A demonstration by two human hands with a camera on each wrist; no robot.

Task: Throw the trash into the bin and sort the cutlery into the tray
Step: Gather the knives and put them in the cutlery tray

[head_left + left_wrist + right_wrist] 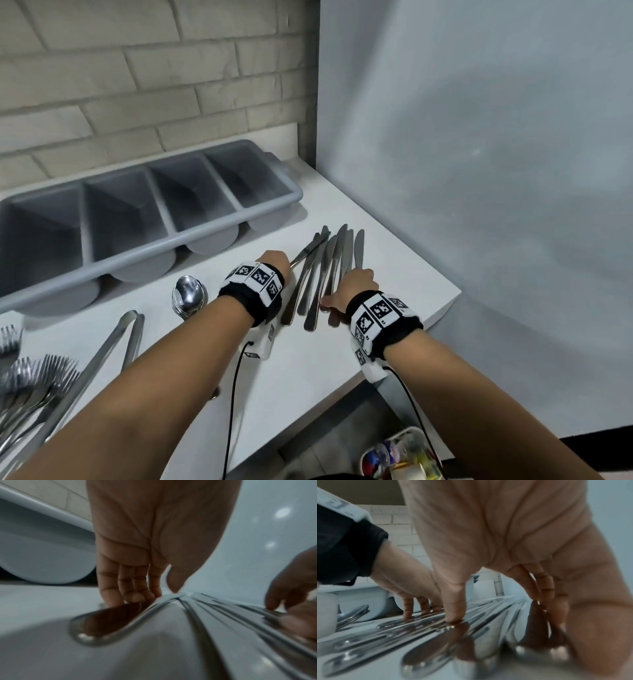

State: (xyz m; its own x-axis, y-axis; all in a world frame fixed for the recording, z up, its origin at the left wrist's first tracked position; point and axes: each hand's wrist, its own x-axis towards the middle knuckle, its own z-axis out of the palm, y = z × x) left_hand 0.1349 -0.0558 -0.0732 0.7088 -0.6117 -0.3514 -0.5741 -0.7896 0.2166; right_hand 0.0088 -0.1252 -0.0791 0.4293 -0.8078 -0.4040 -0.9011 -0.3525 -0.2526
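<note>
Several steel table knives (pixel 320 274) lie fanned on the white counter (pixel 308 359), handles toward me. My left hand (pixel 278 263) stands at the fan's left side, its straight fingers (pixel 111 599) touching the counter beside the leftmost knife (pixel 106 620) and its thumb down on the blades. My right hand (pixel 356 284) brackets the right side: its thumb (pixel 453 614) presses on a handle, and its fingers (pixel 544 595) touch the outer knives (pixel 489 618). No knife is lifted. The grey four-compartment tray (pixel 205 230) stands behind at the left, its visible compartments bare.
A stack of spoons (pixel 188 298) lies left of my left wrist. Metal tongs (pixel 116 346) and a pile of forks (pixel 30 380) are at the lower left. A white bin (pixel 407 431) holding colourful trash sits below the counter's front edge. A grey wall closes off the right.
</note>
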